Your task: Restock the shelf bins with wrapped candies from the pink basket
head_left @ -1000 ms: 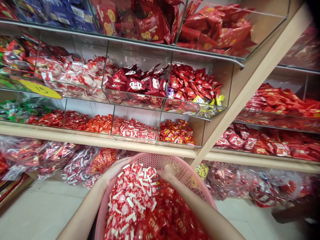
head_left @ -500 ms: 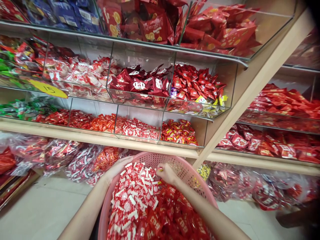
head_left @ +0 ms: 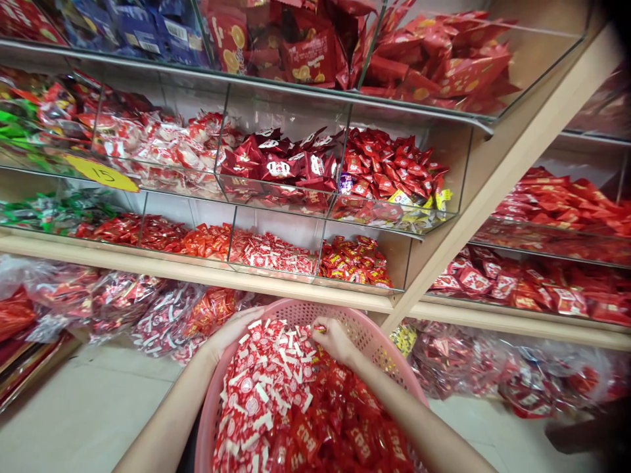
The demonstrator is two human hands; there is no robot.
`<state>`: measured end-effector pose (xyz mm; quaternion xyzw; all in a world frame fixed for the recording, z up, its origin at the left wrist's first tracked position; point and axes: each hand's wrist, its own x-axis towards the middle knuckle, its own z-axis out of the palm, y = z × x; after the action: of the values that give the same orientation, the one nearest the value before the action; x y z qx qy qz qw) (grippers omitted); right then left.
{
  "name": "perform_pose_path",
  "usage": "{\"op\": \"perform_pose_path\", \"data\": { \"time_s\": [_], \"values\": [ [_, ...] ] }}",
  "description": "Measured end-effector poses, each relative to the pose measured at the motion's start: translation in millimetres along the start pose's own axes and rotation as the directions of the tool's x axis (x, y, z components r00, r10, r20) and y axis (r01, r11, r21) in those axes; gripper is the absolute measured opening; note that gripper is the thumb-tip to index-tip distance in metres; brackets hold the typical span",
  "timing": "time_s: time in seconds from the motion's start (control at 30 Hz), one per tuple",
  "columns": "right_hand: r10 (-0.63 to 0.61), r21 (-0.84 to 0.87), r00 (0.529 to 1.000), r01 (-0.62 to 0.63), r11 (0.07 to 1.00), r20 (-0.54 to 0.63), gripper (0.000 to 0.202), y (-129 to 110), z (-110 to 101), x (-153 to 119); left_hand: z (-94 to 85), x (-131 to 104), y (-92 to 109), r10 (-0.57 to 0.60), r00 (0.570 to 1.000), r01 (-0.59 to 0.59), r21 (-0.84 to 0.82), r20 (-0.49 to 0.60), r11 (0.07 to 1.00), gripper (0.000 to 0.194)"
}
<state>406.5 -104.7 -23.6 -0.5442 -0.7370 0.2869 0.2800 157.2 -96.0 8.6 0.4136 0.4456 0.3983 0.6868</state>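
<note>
A pink perforated basket [head_left: 397, 358] stands at the lower middle, filled with small red-and-white wrapped candies [head_left: 261, 387] on its left and darker red packets [head_left: 350, 427] on its right. My left hand [head_left: 236, 330] is closed round the basket's left rim near the back. Inside the basket, by the far side, my right hand [head_left: 332, 338] has its fingers pinched together just above the candies. A small wrapped piece shows at its fingertips.
Beyond the basket are glass-fronted shelves [head_left: 276, 279] of wrapped sweets, with a yellow price tag [head_left: 102, 173] marked 15. Plastic bags of candy [head_left: 162, 322] lie under the bottom shelf. A slanting wooden post [head_left: 493, 177] divides the shelves.
My right hand has shifted slightly right within the basket, its fingers still pinched. My left hand stays on the rim. The shelf view has moved slightly to the right.
</note>
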Motion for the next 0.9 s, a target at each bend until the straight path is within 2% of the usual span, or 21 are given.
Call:
{"op": "perform_pose_path", "data": {
  "time_s": [0.1, 0.23, 0.37, 0.43, 0.5, 0.53, 0.6, 0.63, 0.67, 0.7, 0.8, 0.9],
  "values": [
    [-0.047, 0.11, 0.999, 0.048, 0.993, -0.009, 0.016, -22.2, -11.0, -2.4, -1.1, 2.5, -2.5, 0.016, 1.0, -0.016, 0.014, -0.011, 1.0, 0.04],
    [-0.133, 0.323, 0.991, 0.116, 0.939, 0.031, 0.015, -62.2, -18.9, -11.5, -3.6, 5.8, -6.5, 0.056, 0.998, -0.056, 0.041, -0.001, 0.998, 0.042],
    [-0.141, 0.449, 0.974, 0.048, 0.892, 0.177, 0.017, -89.5, -12.4, -23.8, -5.4, 6.8, -7.2, 0.106, 0.994, -0.107, 0.079, 0.017, 0.991, 0.038],
    [-0.191, 0.489, 0.941, 0.032, 0.872, 0.279, 0.021, -91.5, -7.3, -25.7, -5.6, 6.8, -6.5, 0.125, 0.992, -0.124, 0.104, 0.0, 0.987, 0.035],
    [-0.238, 0.489, 0.907, 0.041, 0.871, 0.348, 0.026, -83.3, -4.8, -22.0, -5.4, 6.3, -5.7, 0.113, 0.993, -0.111, 0.106, -0.015, 0.988, 0.035],
    [-0.228, 0.456, 0.907, 0.045, 0.889, 0.354, 0.027, -75.6, -5.1, -18.3, -5.1, 5.8, -5.4, 0.1, 0.995, -0.098, 0.098, -0.02, 0.99, 0.036],
    [-0.098, 0.282, 0.95, 0.011, 0.959, 0.297, 0.028, -54.7, -8.0, -9.0, -4.5, 4.5, -4.6, 0.07, 0.997, -0.068, 0.074, -0.031, 0.995, 0.039],
    [0.008, 0.134, 0.969, -0.042, 0.99, 0.246, 0.025, -43.0, -10.0, -4.4, -4.1, 3.7, -4.0, 0.055, 0.998, -0.053, 0.059, -0.035, 0.997, 0.04],
    [0.122, -0.034, 0.971, -0.118, 0.992, 0.205, 0.022, -31.5, -11.7, -0.4, -3.6, 3.0, -3.3, 0.04, 0.999, -0.038, 0.048, -0.037, 0.998, 0.04],
    [0.182, -0.112, 0.967, -0.163, 0.98, 0.181, 0.019, -20.8, -12.8, 2.6, -3.0, 2.4, -2.3, 0.028, 0.999, -0.026, 0.044, -0.036, 0.999, 0.04],
    [0.289, -0.25, 0.948, -0.25, 0.935, 0.131, 0.017, 1.2, -8.5, 6.6, -0.8, 1.3, 0.8, 0.018, 0.999, -0.016, 0.058, -0.034, 0.998, 0.039],
    [0.369, -0.333, 0.924, -0.319, 0.887, 0.099, 0.02, 7.8, 6.2, 8.0, 1.8, 0.5, 2.1, 0.001, 0.999, 0.0, 0.04, -0.038, 0.999, 0.041]
  ]
}}
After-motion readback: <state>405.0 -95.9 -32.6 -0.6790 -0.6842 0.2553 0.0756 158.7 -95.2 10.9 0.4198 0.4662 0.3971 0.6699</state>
